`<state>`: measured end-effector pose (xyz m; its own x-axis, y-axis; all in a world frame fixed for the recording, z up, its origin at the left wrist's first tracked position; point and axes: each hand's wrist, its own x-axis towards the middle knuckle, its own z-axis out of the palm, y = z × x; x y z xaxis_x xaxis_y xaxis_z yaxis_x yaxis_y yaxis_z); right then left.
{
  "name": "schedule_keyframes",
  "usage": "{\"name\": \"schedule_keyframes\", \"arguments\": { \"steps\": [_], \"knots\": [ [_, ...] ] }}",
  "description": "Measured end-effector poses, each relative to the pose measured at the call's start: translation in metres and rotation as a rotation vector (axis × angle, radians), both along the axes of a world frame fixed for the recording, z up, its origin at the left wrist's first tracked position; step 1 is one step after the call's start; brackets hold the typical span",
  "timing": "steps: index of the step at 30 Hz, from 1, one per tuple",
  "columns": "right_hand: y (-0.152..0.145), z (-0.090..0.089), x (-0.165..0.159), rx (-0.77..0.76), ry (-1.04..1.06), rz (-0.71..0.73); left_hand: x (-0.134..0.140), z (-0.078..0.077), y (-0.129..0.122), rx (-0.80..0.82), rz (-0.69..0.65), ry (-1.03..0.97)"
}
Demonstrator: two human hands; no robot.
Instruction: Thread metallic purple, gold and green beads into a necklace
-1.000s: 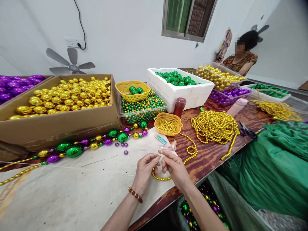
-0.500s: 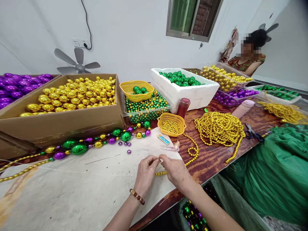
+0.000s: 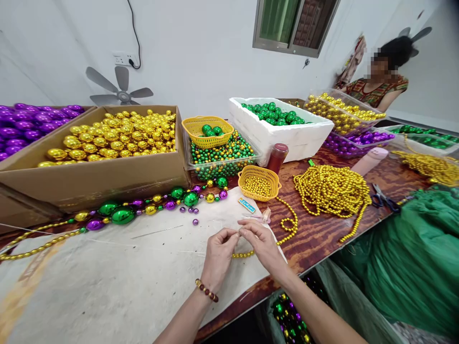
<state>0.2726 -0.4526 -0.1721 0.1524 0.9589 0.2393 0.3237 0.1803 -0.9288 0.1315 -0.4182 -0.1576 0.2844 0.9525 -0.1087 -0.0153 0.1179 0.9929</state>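
My left hand point(image 3: 219, 253), a beaded bracelet point(image 3: 207, 290) on its wrist, is closed in a pinch. A thin pale thread point(image 3: 190, 252) runs across the cloth up to it. Fingertip to fingertip with it, my right hand point(image 3: 261, 243) pinches too; what lies in its fingers is too small and hidden to make out. A strand of gold beads point(image 3: 243, 255) shows below and between the hands. It reappears right of my right hand as a curl of gold beads point(image 3: 287, 223). Several loose purple beads point(image 3: 195, 221) and a long needle point(image 3: 158, 232) lie on the pale cloth point(image 3: 118, 286).
Behind lie a garland of large beads point(image 3: 123, 215), a yellow basket of small gold beads point(image 3: 259, 197), a small blue packet point(image 3: 246, 205) and snips point(image 3: 266, 216). Rightward are a gold bead heap point(image 3: 332, 188), scissors point(image 3: 383, 197) and a green sack point(image 3: 412, 253). A person point(image 3: 380, 91) sits beyond.
The view has shifted slightly, so the table things sit a little further right. My right fingers have straightened somewhat over the left fingertips. Both hands stay together.
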Motion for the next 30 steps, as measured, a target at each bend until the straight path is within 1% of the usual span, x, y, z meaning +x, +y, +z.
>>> {"name": "schedule_keyframes", "arguments": {
  "steps": [5, 9, 11, 13, 17, 19, 23, 26, 30],
  "knots": [
    [0.001, -0.017, -0.018, -0.018, 0.366, -0.162, 0.003, -0.001, -0.007, -0.05, 0.012, -0.044],
    [-0.002, -0.019, -0.032, 0.008, 0.572, -0.235, 0.005, -0.004, -0.011, -0.126, 0.049, -0.101],
    [-0.003, -0.017, -0.037, 0.024, 0.657, -0.228, 0.006, -0.003, -0.013, -0.166, 0.063, -0.141],
    [-0.004, -0.014, -0.039, 0.026, 0.735, -0.192, 0.006, -0.001, -0.014, -0.196, 0.057, -0.18],
    [-0.002, -0.004, -0.035, 0.017, 0.875, -0.122, 0.003, 0.004, -0.018, -0.196, -0.031, -0.224],
    [0.001, 0.002, -0.029, 0.033, 0.948, -0.124, 0.0, 0.004, -0.019, -0.181, -0.069, -0.196],
    [0.008, 0.011, -0.017, 0.043, 1.077, -0.139, -0.006, 0.004, -0.02, -0.144, -0.103, -0.089],
    [0.011, 0.013, -0.012, 0.039, 1.116, -0.135, -0.009, 0.005, -0.02, -0.12, -0.145, -0.073],
    [0.011, 0.015, -0.011, 0.069, 1.098, -0.134, -0.013, 0.008, -0.019, -0.116, -0.245, -0.085]
  ]
}}
